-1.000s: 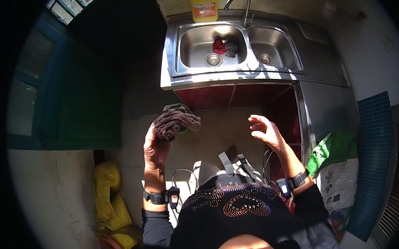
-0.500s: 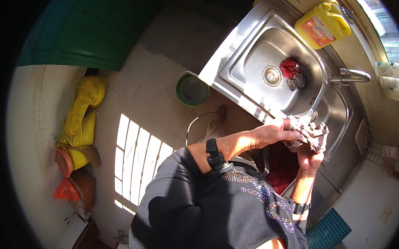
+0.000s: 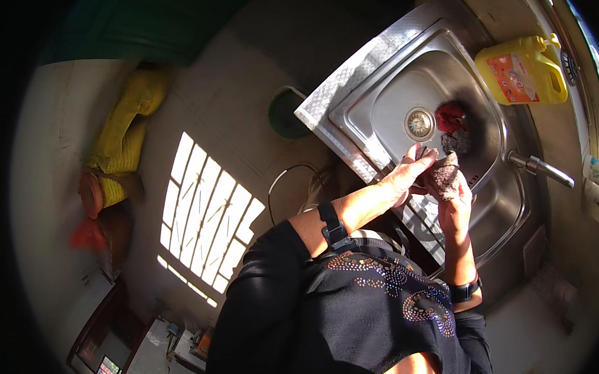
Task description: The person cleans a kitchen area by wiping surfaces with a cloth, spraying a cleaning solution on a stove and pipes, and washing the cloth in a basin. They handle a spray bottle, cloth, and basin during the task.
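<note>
A greyish-brown cloth (image 3: 444,175) is bunched up over the front edge of the steel sink (image 3: 391,119). My right hand (image 3: 455,207) is closed round its lower part from below. From the left, my left hand (image 3: 409,173) meets the bundle, its thumb and fingers closed on the cloth's side. Past my hands, a red cloth (image 3: 451,115) and a grey crumpled rag (image 3: 455,141) lie in the basin beside the round drain (image 3: 419,123).
A yellow detergent jug (image 3: 523,72) stands behind the sink, near the faucet (image 3: 541,167). A second basin (image 3: 497,208) lies at the right. On the floor are a green bucket (image 3: 287,114) and, by the left wall, yellow sacks (image 3: 120,144).
The cloth is gathered into a smaller bundle and has shifted slightly left and up, toward the larger basin. Both hands moved with it. The whole view has tilted.
</note>
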A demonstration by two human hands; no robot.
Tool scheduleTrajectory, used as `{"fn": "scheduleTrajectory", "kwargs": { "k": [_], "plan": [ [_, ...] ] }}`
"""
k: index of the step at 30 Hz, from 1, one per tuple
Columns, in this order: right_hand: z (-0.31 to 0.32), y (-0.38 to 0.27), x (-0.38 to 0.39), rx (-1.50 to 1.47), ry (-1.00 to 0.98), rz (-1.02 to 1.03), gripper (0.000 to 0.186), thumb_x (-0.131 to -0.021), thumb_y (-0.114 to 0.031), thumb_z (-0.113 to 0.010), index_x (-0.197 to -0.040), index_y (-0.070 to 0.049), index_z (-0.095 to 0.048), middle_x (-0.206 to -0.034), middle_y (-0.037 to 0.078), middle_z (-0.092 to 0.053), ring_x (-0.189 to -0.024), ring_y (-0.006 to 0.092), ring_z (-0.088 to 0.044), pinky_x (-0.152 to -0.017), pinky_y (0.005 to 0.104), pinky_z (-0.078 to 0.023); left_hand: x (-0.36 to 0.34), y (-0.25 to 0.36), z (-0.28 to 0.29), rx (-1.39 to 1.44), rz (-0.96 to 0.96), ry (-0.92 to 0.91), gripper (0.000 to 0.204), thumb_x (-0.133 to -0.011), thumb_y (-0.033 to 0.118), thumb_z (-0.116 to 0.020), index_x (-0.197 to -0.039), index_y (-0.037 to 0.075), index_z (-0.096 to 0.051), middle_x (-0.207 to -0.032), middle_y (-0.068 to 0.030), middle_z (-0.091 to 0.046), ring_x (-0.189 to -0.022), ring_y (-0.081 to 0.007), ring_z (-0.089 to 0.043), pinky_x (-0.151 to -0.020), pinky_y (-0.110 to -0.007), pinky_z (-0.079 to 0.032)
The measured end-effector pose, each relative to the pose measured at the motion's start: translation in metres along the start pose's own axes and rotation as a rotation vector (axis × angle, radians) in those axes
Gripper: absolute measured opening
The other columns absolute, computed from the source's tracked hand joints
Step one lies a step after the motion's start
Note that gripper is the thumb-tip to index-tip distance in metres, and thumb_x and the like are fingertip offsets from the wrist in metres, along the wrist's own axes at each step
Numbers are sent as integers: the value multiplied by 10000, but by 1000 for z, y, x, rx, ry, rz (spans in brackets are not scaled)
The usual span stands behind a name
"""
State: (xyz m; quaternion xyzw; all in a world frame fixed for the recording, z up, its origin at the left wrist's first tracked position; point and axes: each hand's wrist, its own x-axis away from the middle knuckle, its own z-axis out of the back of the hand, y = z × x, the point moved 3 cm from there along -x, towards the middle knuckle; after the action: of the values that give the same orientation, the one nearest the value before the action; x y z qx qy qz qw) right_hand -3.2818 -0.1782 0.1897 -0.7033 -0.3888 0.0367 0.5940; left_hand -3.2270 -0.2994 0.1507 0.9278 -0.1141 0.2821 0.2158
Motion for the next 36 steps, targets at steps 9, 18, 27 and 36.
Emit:
{"fn": "scheduleTrajectory", "kwargs": {
  "k": [9,18,27,36],
  "plan": [
    [13,4,2,550,-146,217,640,-696,-97,-676,-1289,-12,-448,-1275,148,-488,-1217,261,-438,-1041,376,-303,-28,6,33,483,57,32,307,-898,197,-498,-1129,-4,-523,-1020,-147,-620,-917,-272,-628,-846,-377,-517],
    [156,-73,13,415,884,454,385,-827,-152,-650,-1175,-46,-528,-1173,42,-569,-970,133,-559,-811,264,-439,-17,33,41,320,-187,103,341,-770,41,-459,-1106,22,-513,-923,-123,-635,-799,-229,-639,-710,-371,-544],
    [142,-120,-41,751,1107,928,395,-846,-210,-643,-1181,-28,-541,-1179,80,-560,-1048,201,-530,-845,311,-441,-1,32,41,210,-194,157,146,-833,125,-473,-924,74,-575,-773,-84,-641,-640,-199,-632,-556,-342,-527],
    [98,-130,-42,839,1083,1063,406,-853,-224,-635,-1192,-25,-534,-1191,94,-552,-1066,216,-523,-857,321,-441,54,59,64,524,-216,-228,186,-827,193,-509,-909,48,-592,-794,-99,-651,-671,-195,-643,-576,-327,-533]
  ]
}}
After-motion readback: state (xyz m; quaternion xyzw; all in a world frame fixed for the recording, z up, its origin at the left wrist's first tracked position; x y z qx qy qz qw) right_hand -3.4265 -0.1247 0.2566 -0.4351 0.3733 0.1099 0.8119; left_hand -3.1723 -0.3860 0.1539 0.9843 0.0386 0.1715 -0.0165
